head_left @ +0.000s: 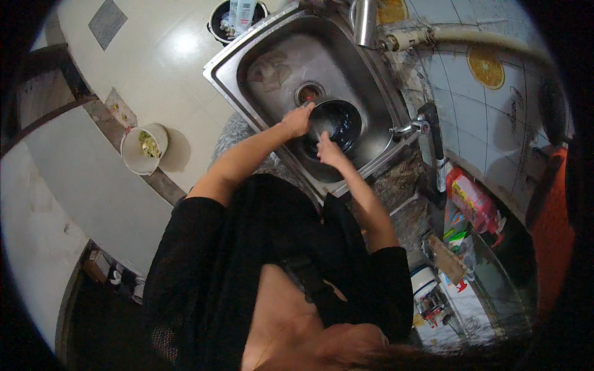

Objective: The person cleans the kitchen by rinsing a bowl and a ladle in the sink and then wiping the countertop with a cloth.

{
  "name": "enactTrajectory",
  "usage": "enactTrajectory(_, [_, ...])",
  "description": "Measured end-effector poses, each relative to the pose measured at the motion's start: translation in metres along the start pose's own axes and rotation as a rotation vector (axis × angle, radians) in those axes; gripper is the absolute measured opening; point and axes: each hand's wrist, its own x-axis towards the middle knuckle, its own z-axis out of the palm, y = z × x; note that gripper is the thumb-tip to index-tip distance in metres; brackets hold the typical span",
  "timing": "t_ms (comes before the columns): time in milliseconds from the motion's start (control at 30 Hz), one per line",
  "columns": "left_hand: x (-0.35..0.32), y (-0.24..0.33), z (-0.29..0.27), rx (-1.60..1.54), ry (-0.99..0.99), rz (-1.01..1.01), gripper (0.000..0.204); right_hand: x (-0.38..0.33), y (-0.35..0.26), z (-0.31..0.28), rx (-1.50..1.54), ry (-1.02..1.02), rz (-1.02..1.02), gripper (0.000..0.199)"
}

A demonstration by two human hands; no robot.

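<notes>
A round black pot sits tilted in the steel sink, with some light specks or wet glints inside it. My left hand is closed on the pot's left rim. My right hand reaches over the near side of the pot with its fingers closed. Whatever those fingers hold is too small or hidden to name; a greyish blurred patch shows between the two hands. Just beyond the pot is the sink drain, with something reddish in it. A pale crumpled cloth lies at the sink's far left.
A tap is at the sink's right edge, near a pale pipe along the tiled wall. On the floor at left stands a white bucket with green scraps. A dark bin stands behind the sink. A pink bottle lies at right.
</notes>
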Motion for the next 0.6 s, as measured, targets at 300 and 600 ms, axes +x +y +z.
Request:
enactTrajectory(300, [-0.015, 0.005, -0.039, 0.212, -0.075, 0.202, 0.059, -0.071, -0.070, -0.056, -0.864, 0.010, -0.299, 0.034])
enactTrajectory(600, [-0.019, 0.013, -0.035, 0.178, -0.022, 0.176, 0.070, -0.028, -0.044, 0.005, -0.844, 0.041, -0.326, 0.032])
